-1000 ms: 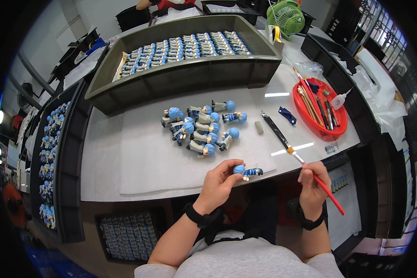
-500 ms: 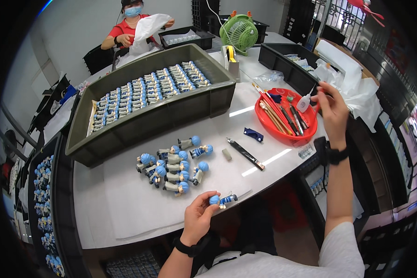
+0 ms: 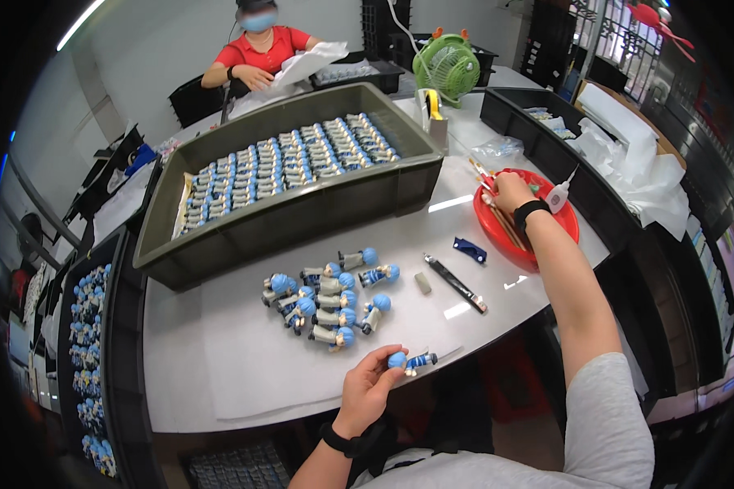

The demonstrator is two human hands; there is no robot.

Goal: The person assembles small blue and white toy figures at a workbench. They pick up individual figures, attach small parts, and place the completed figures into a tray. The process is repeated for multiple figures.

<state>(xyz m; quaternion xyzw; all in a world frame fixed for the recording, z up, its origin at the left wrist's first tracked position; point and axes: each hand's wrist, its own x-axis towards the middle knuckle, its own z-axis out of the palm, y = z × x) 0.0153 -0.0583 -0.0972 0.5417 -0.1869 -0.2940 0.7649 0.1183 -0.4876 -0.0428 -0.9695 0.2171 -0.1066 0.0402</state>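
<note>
A small blue-haired figurine (image 3: 420, 363) in blue and white is held by its head in my left hand (image 3: 370, 386), thumb and fingers closed round it near the table's front edge. My right hand (image 3: 511, 191) reaches into the red plastic bowl (image 3: 564, 230) at the right. Its fingers are bent together beside the paintbrushes (image 3: 480, 169) at the far-left rim; what they grip is hidden. A white squeeze bottle (image 3: 557, 198) with a thin nozzle leans in the bowl, just right of that wrist. Several more figurines (image 3: 334, 301) lie grouped on the white sheet.
A large grey-green crate (image 3: 302, 201) with rows of figurines stands behind the group. A black pen-like tool (image 3: 455, 283), a grey block (image 3: 422, 283) and a dark blue piece (image 3: 470, 250) lie before the bowl. A tape dispenser (image 3: 434, 122), green fan (image 3: 448, 69) and a co-worker (image 3: 261, 53) are farther back.
My right hand has moved left and down, from above the bowl's right side to the brushes. My left hand keeps hold of the figurine. The co-worker's white sheet has come down.
</note>
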